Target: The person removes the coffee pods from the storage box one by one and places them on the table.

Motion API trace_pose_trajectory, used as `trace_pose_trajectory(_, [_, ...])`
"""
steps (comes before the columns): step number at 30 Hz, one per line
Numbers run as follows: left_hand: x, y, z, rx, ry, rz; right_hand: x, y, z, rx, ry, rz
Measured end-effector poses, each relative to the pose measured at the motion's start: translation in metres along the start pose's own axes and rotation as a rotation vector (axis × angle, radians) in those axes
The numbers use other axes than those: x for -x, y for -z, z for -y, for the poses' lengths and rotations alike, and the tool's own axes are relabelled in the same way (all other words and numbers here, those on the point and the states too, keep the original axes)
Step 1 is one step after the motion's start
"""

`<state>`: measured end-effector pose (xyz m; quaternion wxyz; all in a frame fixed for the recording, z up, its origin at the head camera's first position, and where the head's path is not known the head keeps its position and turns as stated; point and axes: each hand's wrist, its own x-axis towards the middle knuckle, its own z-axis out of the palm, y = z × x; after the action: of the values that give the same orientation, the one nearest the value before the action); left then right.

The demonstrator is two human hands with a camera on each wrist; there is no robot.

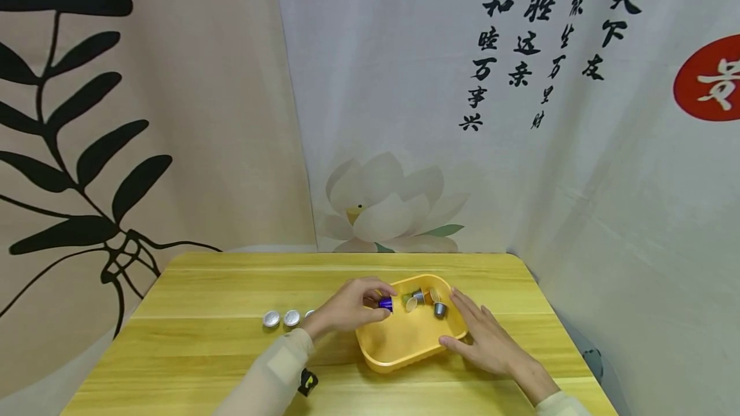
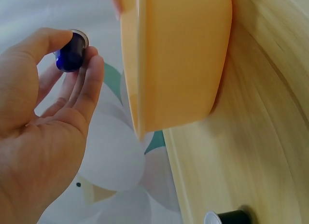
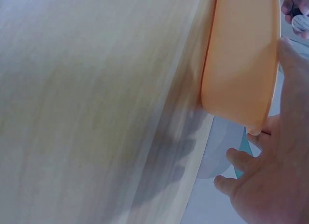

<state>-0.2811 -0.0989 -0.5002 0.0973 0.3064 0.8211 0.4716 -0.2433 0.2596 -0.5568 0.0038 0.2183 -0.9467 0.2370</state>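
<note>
A yellow tray (image 1: 405, 345) sits on the wooden table (image 1: 202, 339), with several small capsules (image 1: 422, 300) lying at its far end. My left hand (image 1: 352, 310) pinches a blue capsule (image 1: 385, 303) between thumb and fingertips at the tray's left rim. The left wrist view shows that blue capsule (image 2: 71, 51) held at the fingertips beside the tray's outer wall (image 2: 178, 64). My right hand (image 1: 482, 336) lies flat with straight fingers against the tray's right side. In the right wrist view its thumb (image 3: 294, 84) touches the tray wall (image 3: 241, 55).
Silver-topped capsules (image 1: 281, 318) stand in a row on the table left of my left hand; one dark capsule (image 2: 227, 217) shows in the left wrist view. Printed curtains hang behind the table. The table's right edge lies close to my right hand.
</note>
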Motion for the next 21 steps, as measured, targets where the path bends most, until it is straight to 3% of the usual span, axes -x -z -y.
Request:
trace_pose_trajectory(11, [0.019,0.014,0.002,0.109,0.035,-0.03,0.0,0.0,0.0,-0.01,0.0,0.005])
trace_pose_trajectory(21, [0.036,0.027,0.005,0.17,0.062,-0.097,0.001,0.001,0.001,-0.014,-0.007,0.01])
